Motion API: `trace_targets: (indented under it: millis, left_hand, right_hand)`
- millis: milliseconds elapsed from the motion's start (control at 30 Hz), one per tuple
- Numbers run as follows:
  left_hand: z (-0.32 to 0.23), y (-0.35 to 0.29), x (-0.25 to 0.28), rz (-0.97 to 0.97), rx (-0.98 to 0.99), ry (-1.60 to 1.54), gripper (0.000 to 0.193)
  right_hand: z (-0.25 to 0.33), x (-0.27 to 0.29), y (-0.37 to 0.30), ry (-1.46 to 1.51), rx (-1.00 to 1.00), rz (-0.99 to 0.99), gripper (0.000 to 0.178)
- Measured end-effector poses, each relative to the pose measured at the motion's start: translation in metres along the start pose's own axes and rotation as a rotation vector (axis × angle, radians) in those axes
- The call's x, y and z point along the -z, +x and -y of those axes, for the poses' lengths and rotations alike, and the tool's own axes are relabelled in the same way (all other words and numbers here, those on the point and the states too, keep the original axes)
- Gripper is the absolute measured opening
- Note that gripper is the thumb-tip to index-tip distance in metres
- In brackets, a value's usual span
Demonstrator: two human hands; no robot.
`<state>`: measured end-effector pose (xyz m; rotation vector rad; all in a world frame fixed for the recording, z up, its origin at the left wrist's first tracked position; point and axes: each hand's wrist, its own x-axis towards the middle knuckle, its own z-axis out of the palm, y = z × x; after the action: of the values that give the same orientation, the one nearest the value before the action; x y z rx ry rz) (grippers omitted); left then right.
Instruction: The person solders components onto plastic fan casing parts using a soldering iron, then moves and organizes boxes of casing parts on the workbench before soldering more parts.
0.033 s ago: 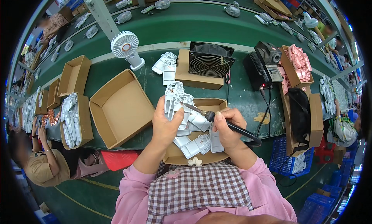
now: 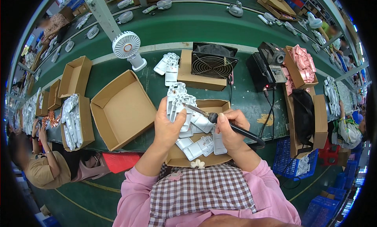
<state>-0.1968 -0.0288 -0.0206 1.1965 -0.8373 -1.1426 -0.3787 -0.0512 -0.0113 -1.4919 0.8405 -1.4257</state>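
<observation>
Several white plastic housings (image 2: pixel 176 94) are gripped in my left hand (image 2: pixel 168 124), the thumb pressed on the nearest one. Between the thumb and fingers of my right hand (image 2: pixel 232 129) is a soldering iron (image 2: pixel 240 130), held like a pen. Its metal tip points left and meets the upper housing, or hovers just over it; I cannot tell which. Below both hands an open cardboard box (image 2: pixel 214 160) contains more white housings (image 2: pixel 199 147). Farther back, another small pile of white housings (image 2: pixel 169 67) lies on the green bench.
An empty cardboard box (image 2: pixel 123 109) stands left of my hands. Behind them a black fan (image 2: pixel 214 62) rests against a carton. The black soldering station (image 2: pixel 265 70) is at right, its cable running to the iron. A box of pink housings (image 2: pixel 303 64) and a white handheld fan (image 2: pixel 127 48) stand farther out.
</observation>
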Motion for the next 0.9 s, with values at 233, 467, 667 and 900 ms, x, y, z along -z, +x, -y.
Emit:
trace_targets:
  millis: [233,467,667,900]
  left_hand:
    - [-0.002,0.002,0.0,0.005,-0.006,-0.045,0.042]
    - [-0.006,-0.001,-0.007,-0.024,-0.12,0.12,0.042]
    - [0.0,0.001,-0.001,-0.048,-0.035,-0.033,0.031]
    - [0.006,0.003,0.001,-0.077,-0.098,-0.004,0.023]
  right_hand:
    - [-0.003,0.005,-0.004,0.092,0.041,-0.066,0.015]
    - [0.003,0.004,-0.007,0.242,0.021,-0.112,0.012]
    - [0.0,0.004,-0.004,0.117,-0.029,-0.036,0.012]
    - [0.001,0.002,-0.003,0.018,-0.034,0.002,0.013]
